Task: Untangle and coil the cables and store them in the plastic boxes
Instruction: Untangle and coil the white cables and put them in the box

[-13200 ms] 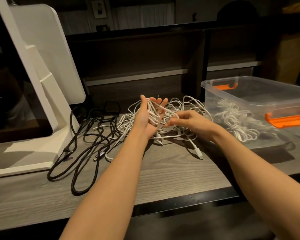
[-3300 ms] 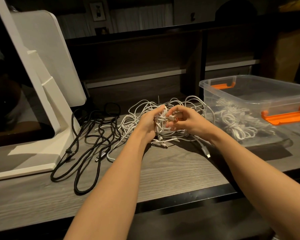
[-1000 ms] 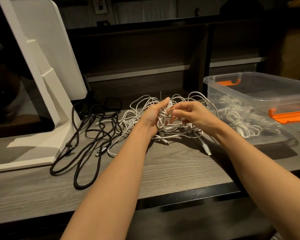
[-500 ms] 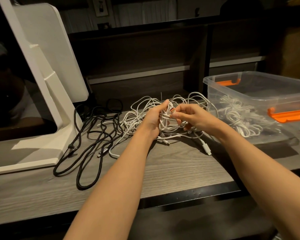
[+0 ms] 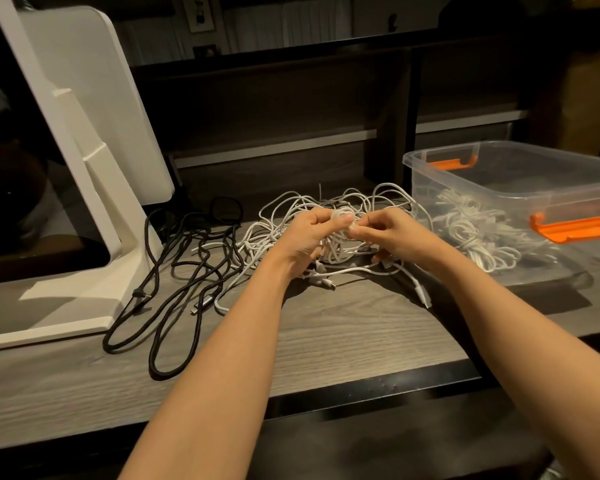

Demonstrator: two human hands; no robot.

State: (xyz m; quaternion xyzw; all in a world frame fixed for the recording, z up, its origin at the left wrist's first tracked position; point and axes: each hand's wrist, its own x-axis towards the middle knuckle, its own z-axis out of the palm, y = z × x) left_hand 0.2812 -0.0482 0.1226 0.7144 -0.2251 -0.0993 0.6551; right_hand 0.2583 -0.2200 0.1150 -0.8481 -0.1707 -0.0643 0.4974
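Observation:
A tangle of white cables (image 5: 357, 202) lies on the wooden desk in the middle. My left hand (image 5: 305, 237) grips a small white coil (image 5: 340, 237) just above the pile, fingers curled round it. My right hand (image 5: 388, 230) pinches a strand of that same white cable against the coil, thumb and fingertips together. A clear plastic box (image 5: 520, 174) with orange latches stands at the right, with several coiled white cables (image 5: 471, 233) inside. Loose black cables (image 5: 187, 268) sprawl to the left of the white pile.
A white monitor stand (image 5: 84, 188) and dark screen fill the left side. A dark shelf unit (image 5: 291, 109) runs along the back. The desk's front edge (image 5: 326, 403) is near my forearms. White plug ends (image 5: 425, 299) lie on the desk below my hands.
Over the last second my hands stayed together on the white coil. My right fingers have shifted slightly on the strand against the coil. The pile and box have not moved.

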